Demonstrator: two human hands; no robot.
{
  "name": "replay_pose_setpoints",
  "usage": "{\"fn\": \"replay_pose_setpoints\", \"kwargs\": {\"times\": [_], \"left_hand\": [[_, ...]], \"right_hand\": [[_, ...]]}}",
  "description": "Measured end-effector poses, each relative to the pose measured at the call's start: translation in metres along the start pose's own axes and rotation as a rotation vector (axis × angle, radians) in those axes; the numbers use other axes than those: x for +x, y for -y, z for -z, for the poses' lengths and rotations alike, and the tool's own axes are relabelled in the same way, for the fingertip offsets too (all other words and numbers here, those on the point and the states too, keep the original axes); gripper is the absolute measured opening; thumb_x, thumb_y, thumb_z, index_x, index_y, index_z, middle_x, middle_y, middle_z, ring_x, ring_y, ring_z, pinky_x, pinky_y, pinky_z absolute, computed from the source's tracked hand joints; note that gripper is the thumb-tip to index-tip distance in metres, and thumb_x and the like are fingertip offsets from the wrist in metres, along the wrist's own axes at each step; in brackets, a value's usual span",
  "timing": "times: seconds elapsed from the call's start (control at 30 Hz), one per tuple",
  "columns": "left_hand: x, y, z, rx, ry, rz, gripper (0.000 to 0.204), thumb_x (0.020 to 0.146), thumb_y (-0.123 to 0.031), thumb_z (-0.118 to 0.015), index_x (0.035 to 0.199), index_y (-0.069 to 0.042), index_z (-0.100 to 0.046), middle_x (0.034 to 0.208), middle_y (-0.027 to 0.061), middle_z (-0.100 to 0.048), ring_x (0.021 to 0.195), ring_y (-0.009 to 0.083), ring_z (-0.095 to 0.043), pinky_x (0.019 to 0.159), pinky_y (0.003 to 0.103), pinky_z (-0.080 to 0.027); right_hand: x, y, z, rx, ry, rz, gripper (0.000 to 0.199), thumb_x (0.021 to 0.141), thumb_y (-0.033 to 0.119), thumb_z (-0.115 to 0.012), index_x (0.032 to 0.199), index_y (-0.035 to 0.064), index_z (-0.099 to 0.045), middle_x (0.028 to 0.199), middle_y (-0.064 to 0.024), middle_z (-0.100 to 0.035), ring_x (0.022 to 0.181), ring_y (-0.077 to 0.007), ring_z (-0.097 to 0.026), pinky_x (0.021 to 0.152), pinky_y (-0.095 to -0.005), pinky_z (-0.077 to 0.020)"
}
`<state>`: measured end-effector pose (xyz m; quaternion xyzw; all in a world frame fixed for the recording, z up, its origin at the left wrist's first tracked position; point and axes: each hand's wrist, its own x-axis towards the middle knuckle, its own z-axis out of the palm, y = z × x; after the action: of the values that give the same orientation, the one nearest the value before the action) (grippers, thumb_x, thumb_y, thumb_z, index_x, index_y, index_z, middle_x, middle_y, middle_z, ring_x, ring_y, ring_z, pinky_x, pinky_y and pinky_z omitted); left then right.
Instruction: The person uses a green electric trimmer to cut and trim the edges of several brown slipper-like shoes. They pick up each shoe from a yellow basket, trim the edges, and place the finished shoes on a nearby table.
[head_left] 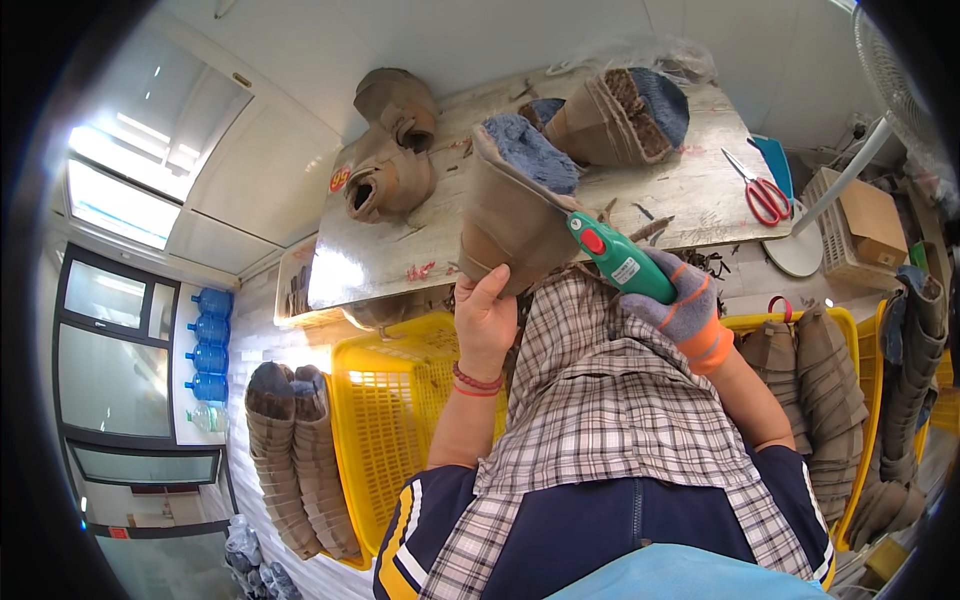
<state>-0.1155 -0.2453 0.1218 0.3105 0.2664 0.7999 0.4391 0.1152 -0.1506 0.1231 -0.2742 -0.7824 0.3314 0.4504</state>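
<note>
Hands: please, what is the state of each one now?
Left hand: bare, closed on the brown boot.
Right hand: gloved, closed on the green power tool.

Grey-and-orange glove on right hand (688, 305), red bracelets at left hand (484, 318).

On the worktable (690, 190) there are four brown boots: one held boot (510, 215), one lined boot (620, 115) behind it, and two boots (390, 150) at the far left end. One pair of red scissors (765, 195) lies there. Two yellow baskets (385, 420) stand below. Four blue water bottles (208, 345) stand in a row.
</note>
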Motion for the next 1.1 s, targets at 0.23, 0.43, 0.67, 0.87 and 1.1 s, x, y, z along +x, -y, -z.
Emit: {"fn": "replay_pose_setpoints", "kwargs": {"times": [0.23, 0.43, 0.67, 0.87, 1.1], "left_hand": [[-0.004, 0.018, 0.010, 0.379, 0.058, -0.133, 0.028, 0.085, 0.006, -0.056, 0.112, 0.001, -0.060, 0.114, 0.0064, -0.061, 0.099, 0.0117, -0.057, 0.089, 0.027, -0.044], [0.003, 0.022, 0.008, 1.267, 0.189, -0.470, 0.019, 0.079, 0.004, -0.063, 0.097, -0.001, -0.064, 0.101, 0.0105, -0.060, 0.094, 0.0275, -0.056, 0.080, 0.036, -0.045], [-0.001, 0.035, 0.022, 1.692, 0.406, -0.654, 0.020, 0.066, 0.000, -0.067, 0.086, -0.001, -0.065, 0.096, 0.0166, -0.058, 0.103, 0.0410, -0.050, 0.090, 0.051, -0.039], [-0.009, 0.040, 0.026, 1.690, 0.473, -0.640, 0.027, 0.068, 0.000, -0.068, 0.095, -0.001, -0.066, 0.107, 0.0161, -0.060, 0.111, 0.0366, -0.050, 0.099, 0.047, -0.036], [-0.004, -0.008, 0.067, 0.070, -0.124, 0.019, 0.040, 0.093, -0.026, -0.053, 0.124, -0.001, -0.050, 0.117, 0.0098, -0.057, 0.109, 0.0250, -0.053, 0.101, 0.043, -0.037]], "right_hand": [[0.002, -0.004, -0.002, 0.077, -0.016, -0.074, 0.060, 0.067, 0.039, -0.081, 0.109, 0.0004, -0.062, 0.083, -0.0156, -0.067, 0.072, -0.0225, -0.068, 0.066, -0.0297, -0.0523], [0.002, -0.008, 0.000, 0.105, -0.051, -0.218, 0.059, 0.069, 0.038, -0.080, 0.111, 0.0000, -0.061, 0.082, -0.0133, -0.068, 0.071, -0.0172, -0.067, 0.065, -0.0281, -0.0526], [0.003, -0.008, 0.002, 0.241, -0.092, -0.362, 0.054, 0.073, 0.033, -0.079, 0.111, -0.0005, -0.061, 0.083, -0.0093, -0.069, 0.070, -0.0108, -0.065, 0.063, -0.0245, -0.0516], [0.003, -0.019, 0.003, 0.350, -0.159, -0.415, 0.050, 0.075, 0.027, -0.078, 0.111, -0.0013, -0.060, 0.082, -0.0041, -0.067, 0.070, -0.0055, -0.060, 0.061, -0.0202, -0.0489], [-0.022, -0.036, 0.020, 0.263, -0.199, -0.457, 0.044, 0.079, 0.018, -0.075, 0.113, -0.0019, -0.058, 0.088, -0.0032, -0.064, 0.074, -0.0062, -0.057, 0.064, -0.0203, -0.0474]]}}
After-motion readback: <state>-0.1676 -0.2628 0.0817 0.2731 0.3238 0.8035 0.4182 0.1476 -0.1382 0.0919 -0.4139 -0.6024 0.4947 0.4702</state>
